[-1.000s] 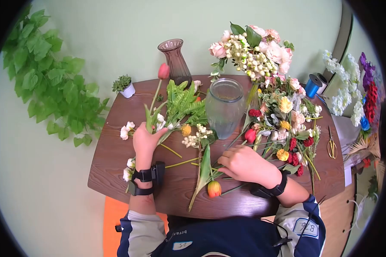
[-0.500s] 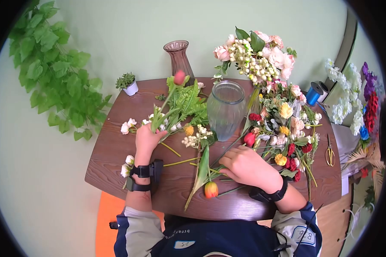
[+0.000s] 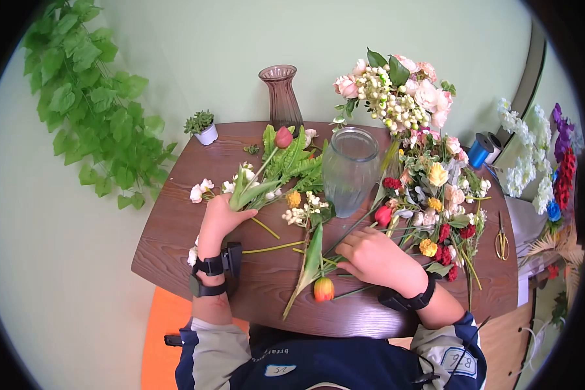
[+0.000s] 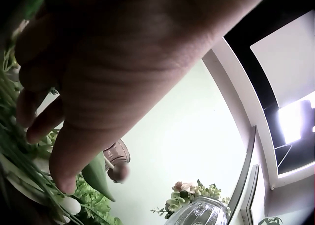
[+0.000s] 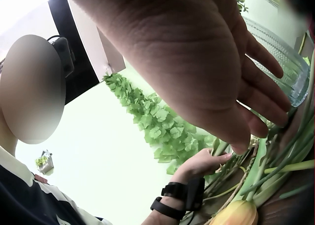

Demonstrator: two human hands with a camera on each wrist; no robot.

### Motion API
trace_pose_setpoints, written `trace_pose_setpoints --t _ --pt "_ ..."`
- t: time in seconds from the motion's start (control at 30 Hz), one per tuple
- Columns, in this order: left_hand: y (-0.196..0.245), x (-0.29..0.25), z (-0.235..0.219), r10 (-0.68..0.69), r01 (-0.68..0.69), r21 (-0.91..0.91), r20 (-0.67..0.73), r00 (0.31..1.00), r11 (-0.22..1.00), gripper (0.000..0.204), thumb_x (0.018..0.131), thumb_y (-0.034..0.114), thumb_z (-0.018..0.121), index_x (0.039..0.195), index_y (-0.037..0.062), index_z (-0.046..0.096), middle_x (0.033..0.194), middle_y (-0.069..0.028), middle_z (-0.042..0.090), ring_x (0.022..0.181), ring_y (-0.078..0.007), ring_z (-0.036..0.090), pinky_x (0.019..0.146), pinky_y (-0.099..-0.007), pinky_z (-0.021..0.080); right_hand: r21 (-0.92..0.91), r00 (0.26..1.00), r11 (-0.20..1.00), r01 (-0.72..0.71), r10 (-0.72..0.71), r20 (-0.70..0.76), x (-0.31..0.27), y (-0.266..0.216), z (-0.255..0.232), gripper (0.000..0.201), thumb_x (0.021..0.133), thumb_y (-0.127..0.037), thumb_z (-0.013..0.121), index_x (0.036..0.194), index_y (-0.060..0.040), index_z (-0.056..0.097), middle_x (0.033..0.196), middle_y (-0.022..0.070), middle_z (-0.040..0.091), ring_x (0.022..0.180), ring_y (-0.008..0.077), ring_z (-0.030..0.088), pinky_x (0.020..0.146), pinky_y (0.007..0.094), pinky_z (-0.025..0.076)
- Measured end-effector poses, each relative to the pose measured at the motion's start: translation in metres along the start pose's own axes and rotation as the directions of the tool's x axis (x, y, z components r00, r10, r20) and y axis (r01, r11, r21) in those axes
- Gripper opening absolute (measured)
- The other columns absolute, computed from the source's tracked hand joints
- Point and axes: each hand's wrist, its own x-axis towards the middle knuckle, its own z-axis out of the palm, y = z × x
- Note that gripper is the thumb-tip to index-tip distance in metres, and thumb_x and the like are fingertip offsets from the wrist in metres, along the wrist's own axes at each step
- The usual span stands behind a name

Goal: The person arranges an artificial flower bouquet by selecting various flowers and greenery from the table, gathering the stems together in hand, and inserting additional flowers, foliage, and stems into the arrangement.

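Observation:
In the head view my left hand [image 3: 220, 220] grips a red tulip [image 3: 283, 137] low on its stem, around its green leaves [image 3: 253, 194]. The tulip leans right over the fern leaves [image 3: 291, 156]. White flowers lie just behind that hand. My right hand [image 3: 380, 260] hangs loosely curled over the stems at the table's middle. Its fingers [image 5: 266, 99] bend slightly downward in the right wrist view, with nothing seen between them and the thumb. An orange-yellow tulip [image 3: 324, 289] lies close by, beside a sprig of cream berries [image 3: 305, 211].
A clear glass vase [image 3: 351, 172] stands behind the hands, a purple vase [image 3: 283, 97] further back. Many mixed flowers [image 3: 435, 195] cover the table's right side, near scissors [image 3: 502, 240] and ribbon spools [image 3: 481, 151]. A small potted succulent [image 3: 201, 127] sits at the back left.
The red tulip has tipped from nearly upright toward the right and lower in my left hand. My right hand has hardly moved over the stems.

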Motion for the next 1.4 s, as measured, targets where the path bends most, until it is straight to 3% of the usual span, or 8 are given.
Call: trace_pose_setpoints --t 0.37,0.57,0.63,0.9,1.1,1.23,1.3,1.4 --pt "0.004 0.002 0.009 -0.051 0.045 0.055 0.113 0.992 0.997 0.032 0.060 0.019 0.078 0.078 -0.0026 0.062 0.069 -0.0137 0.062 0.062 -0.0202 0.059 0.061 -0.0321 0.046 -0.016 0.999 0.999 0.027 -0.028 -0.038 -0.001 0.001 -0.002 0.020 0.073 -0.021 0.063 0.077 -0.0036 0.057 0.075 0.0090 0.057 0.077 0.0243 0.058 0.071 0.0336 0.042" --pt "0.002 0.008 0.021 0.000 -0.072 -0.435 -0.163 0.987 0.898 0.022 0.069 0.008 0.074 0.082 0.0011 0.057 0.071 0.0001 0.058 0.061 -0.0063 0.052 0.056 -0.0222 0.042 0.035 0.997 0.998 0.060 -0.058 -0.054 0.003 0.002 -0.001 0.018 0.073 -0.021 0.063 0.080 -0.0045 0.058 0.075 0.0086 0.057 0.076 0.0245 0.058 0.071 0.0340 0.043" --pt "0.018 0.001 0.023 -0.110 -0.078 -0.729 -0.206 0.972 0.681 0.025 0.069 0.012 0.076 0.079 0.0014 0.055 0.068 0.0004 0.054 0.060 -0.0070 0.050 0.055 -0.0211 0.042 0.094 0.997 0.993 0.070 -0.066 -0.039 0.008 -0.003 -0.005 0.019 0.074 -0.021 0.063 0.083 -0.0046 0.059 0.076 0.0094 0.058 0.076 0.0263 0.058 0.071 0.0351 0.044" --pt "0.050 -0.021 0.045 -0.046 -0.291 -0.682 -0.430 0.901 0.671 0.023 0.071 0.009 0.074 0.081 0.0000 0.056 0.069 -0.0019 0.057 0.059 -0.0086 0.054 0.055 -0.0212 0.044 0.313 0.991 0.950 -0.024 0.065 -0.121 0.044 -0.019 -0.015 0.023 0.078 -0.024 0.061 0.084 -0.0018 0.060 0.077 0.0127 0.061 0.073 0.0307 0.060 0.065 0.0388 0.048" --pt "0.062 -0.044 0.066 -0.008 -0.314 -0.751 -0.392 0.920 0.581 0.017 0.076 0.007 0.068 0.082 0.0002 0.054 0.074 -0.0022 0.056 0.064 -0.0081 0.053 0.057 -0.0220 0.044 0.624 0.935 0.779 -0.064 0.265 -0.234 0.075 -0.021 -0.001 0.041 0.083 -0.012 0.059 0.119 0.0034 0.046 0.083 0.0124 0.062 0.069 0.0174 0.060 0.060 0.0263 0.047" --pt "0.065 -0.051 0.072 0.218 -0.375 -0.681 -0.308 0.926 0.629 0.013 0.079 0.002 0.063 0.081 0.0013 0.050 0.084 -0.0069 0.056 0.075 -0.0112 0.054 0.063 -0.0252 0.044 0.729 0.896 0.685 -0.007 0.327 -0.299 0.079 -0.011 0.007 0.024 0.082 -0.014 0.060 0.099 0.0031 0.056 0.069 0.0099 0.056 0.061 0.0172 0.057 0.057 0.0282 0.045" --pt "0.079 -0.055 0.072 0.242 -0.435 -0.767 -0.362 0.900 0.472 0.012 0.080 0.003 0.062 0.079 0.0023 0.050 0.083 -0.0069 0.056 0.076 -0.0119 0.054 0.065 -0.0261 0.044 0.703 0.892 0.711 0.009 0.311 -0.326 0.078 -0.004 0.010 0.019 0.082 -0.012 0.060 0.092 0.0038 0.058 0.068 0.0091 0.054 0.061 0.0152 0.055 0.057 0.0269 0.044" --pt "0.058 -0.059 0.083 0.288 -0.278 -0.792 -0.135 0.948 0.543 0.015 0.083 0.002 0.056 0.096 0.0009 0.049 0.088 -0.0060 0.057 0.076 -0.0100 0.055 0.064 -0.0238 0.044 0.719 0.896 0.691 0.082 0.264 -0.357 0.078 -0.003 0.007 0.015 0.083 -0.010 0.060 0.080 0.0045 0.058 0.066 0.0084 0.054 0.058 0.0133 0.057 0.053 0.0252 0.043"
